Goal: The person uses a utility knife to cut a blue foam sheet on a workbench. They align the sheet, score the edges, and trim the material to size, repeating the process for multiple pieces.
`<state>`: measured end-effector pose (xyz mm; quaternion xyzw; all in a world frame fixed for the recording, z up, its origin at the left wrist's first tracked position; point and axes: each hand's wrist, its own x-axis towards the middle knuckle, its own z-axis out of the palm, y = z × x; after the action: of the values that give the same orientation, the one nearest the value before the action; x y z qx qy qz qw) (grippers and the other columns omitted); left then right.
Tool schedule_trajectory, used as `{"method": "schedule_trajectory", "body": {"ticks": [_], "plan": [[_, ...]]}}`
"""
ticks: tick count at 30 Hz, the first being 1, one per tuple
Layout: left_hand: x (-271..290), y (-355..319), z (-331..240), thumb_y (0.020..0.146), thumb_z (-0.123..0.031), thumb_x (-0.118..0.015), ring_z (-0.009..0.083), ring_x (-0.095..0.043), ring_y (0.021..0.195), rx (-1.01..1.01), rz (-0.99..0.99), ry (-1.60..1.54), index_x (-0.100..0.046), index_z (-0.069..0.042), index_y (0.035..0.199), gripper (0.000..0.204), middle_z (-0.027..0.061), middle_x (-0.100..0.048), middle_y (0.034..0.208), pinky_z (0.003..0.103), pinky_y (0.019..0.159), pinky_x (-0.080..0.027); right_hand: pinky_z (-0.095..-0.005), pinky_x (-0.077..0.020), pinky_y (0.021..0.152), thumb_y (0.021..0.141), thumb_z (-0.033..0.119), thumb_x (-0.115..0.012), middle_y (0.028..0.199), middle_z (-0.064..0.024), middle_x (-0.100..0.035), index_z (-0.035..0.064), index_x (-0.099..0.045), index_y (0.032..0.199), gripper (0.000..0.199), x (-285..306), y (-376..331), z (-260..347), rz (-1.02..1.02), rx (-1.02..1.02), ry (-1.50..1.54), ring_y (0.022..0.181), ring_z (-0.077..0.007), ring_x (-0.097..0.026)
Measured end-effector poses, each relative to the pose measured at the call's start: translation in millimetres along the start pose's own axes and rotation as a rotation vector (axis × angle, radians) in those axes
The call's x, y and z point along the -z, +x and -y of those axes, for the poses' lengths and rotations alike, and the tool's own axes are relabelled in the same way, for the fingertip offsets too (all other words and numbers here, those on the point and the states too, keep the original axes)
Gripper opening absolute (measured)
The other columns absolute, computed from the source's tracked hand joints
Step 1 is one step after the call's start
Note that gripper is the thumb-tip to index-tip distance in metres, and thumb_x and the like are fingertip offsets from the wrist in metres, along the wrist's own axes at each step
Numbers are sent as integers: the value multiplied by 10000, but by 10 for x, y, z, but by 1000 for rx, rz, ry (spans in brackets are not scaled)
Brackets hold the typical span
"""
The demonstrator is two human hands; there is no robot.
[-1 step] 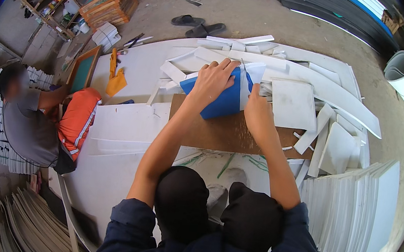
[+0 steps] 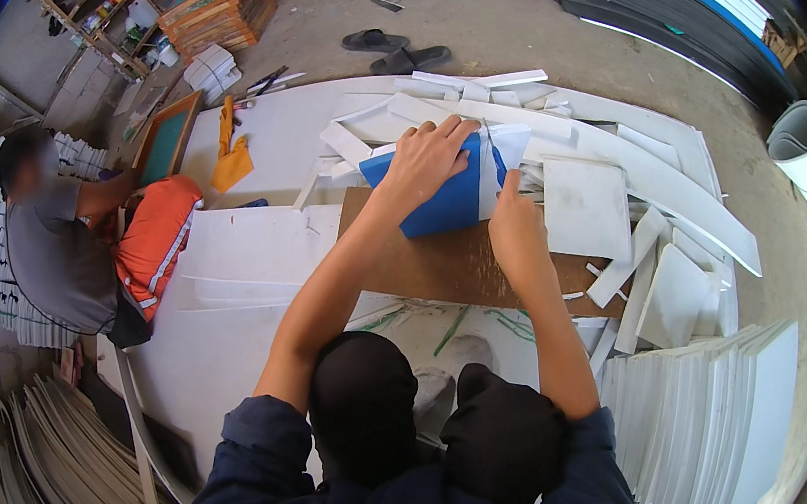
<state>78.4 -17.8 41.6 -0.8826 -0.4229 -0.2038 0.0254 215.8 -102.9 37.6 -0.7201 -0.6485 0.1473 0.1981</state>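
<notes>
My left hand (image 2: pixel 424 166) presses down on a blue flat template (image 2: pixel 445 202), fingers bent over its far edge. Beneath the template, a white sheet (image 2: pixel 510 142) sticks out at its right side. My right hand (image 2: pixel 518 221) is closed around a blue-handled cutter knife (image 2: pixel 499 167). Its blade lies over the white sheet, close by the template's right edge and just right of my left fingertips. Under all this is a brown board (image 2: pixel 441 272). My right palm hides part of the knife's handle.
White offcuts (image 2: pixel 585 209) lie piled beyond and to the right of the board. A stack of white sheets (image 2: pixel 705 420) stands at the near right. On the left a person (image 2: pixel 73 232) in orange trousers sits beside a green-faced frame (image 2: pixel 165 142). Black slippers (image 2: pixel 398 50) lie beyond.
My right hand and the knife have shifted very slightly to the right and toward me. My left hand and the blue template have stayed where they were.
</notes>
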Motion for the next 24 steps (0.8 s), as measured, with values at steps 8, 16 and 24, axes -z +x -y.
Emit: {"method": "schedule_trajectory", "body": {"ticks": [8, 16, 24], "plan": [[-6, 25, -21, 807, -171, -562, 278, -561, 908, -17, 12, -29, -484, -119, 1147, 352, 61, -548, 1034, 410, 770, -447, -482, -499, 648, 849, 50, -430, 748, -247, -605, -27, -345, 1030, 214, 14, 127, 3, -18, 9, 37, 746, -418, -613], [-10, 19, -32, 794, -161, -567, 283, -564, 910, 39, 24, 5, -483, -113, 1141, 360, 60, -550, 1044, 417, 770, -449, -499, -467, 660, 849, 49, -407, 764, -294, -584, -69, -358, 1036, 226, -14, -17, -45, 24, 5, 84, 754, -452, -584], [-27, 20, -69, 794, -158, -562, 290, -563, 910, 8, 4, 4, -479, -114, 1143, 361, 63, -553, 1042, 412, 768, -449, -521, -441, 685, 857, 50, -387, 761, -324, -573, -90, -360, 1070, 256, -20, 148, -76, 9, 32, 143, 763, -474, -572]]}}
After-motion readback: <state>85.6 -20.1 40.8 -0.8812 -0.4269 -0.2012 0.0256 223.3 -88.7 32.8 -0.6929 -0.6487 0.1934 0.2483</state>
